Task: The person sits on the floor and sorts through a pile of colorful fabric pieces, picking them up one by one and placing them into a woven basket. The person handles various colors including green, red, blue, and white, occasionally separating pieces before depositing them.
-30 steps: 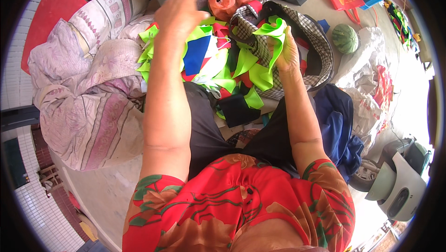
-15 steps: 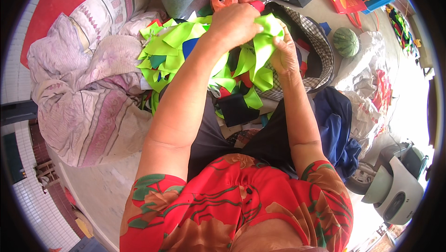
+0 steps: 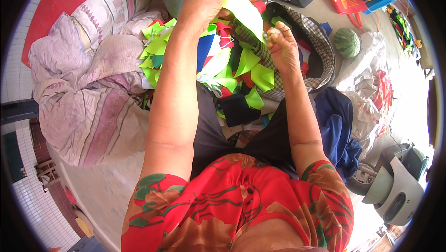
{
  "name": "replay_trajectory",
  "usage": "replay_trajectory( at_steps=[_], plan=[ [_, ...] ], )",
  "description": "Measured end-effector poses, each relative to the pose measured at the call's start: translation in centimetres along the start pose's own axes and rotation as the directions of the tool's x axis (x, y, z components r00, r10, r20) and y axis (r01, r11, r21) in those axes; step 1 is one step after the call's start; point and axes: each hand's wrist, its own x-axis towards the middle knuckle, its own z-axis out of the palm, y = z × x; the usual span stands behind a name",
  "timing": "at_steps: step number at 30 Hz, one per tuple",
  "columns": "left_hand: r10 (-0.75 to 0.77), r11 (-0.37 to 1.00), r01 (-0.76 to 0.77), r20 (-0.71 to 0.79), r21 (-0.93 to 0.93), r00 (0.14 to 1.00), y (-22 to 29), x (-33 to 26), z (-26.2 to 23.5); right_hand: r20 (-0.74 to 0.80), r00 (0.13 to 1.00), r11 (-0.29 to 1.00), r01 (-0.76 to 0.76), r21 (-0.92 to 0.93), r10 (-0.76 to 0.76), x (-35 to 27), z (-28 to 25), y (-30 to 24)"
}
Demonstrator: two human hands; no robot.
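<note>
Neon-yellow fabric strip [image 3: 244, 10] slants over the scrap pile [image 3: 157, 47], your left hand [image 3: 201, 2] clamped on its upper end; cannot tell whether your right hand [image 3: 283, 46] pinches the lower. Likely light, limp; grip corners.

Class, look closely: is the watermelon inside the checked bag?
No, the green striped watermelon lies outside, to the right of the checked bag.

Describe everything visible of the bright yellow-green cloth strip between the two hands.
The yellow-green cloth strip is long, thin and smooth-looking, like fabric, with a glare-whitened surface. Its upper end is held in the left hand; it slants down rightward, spread fairly flat, in front of the scrap pile. The lower end comes to the fingertips of the right hand; whether they pinch it is unclear.
</note>
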Motion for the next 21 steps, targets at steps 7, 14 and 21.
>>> replay_trajectory(
  at_steps=[7,14,21],
  plan=[
    [-0.144,0.286,0.362,-0.333,0.887,0.932,0.1,0.0,-4.6,-0.207,0.977,0.997,-0.052,-0.048,0.041,0.0,-0.5,0.0],
    [0.141,0.305,0.257,-0.311,0.917,0.94,-0.5,-0.7,-4.7,-0.466,0.87,0.978,0.077,-0.194,-0.161,0.9,-3.6,-2.7],
    [0.32,0.344,-0.097,-0.019,0.934,0.947,-0.4,-1.4,-0.4,-0.578,0.76,0.937,0.115,-0.33,-0.297,0.9,-5.7,-5.1]
  ],
)
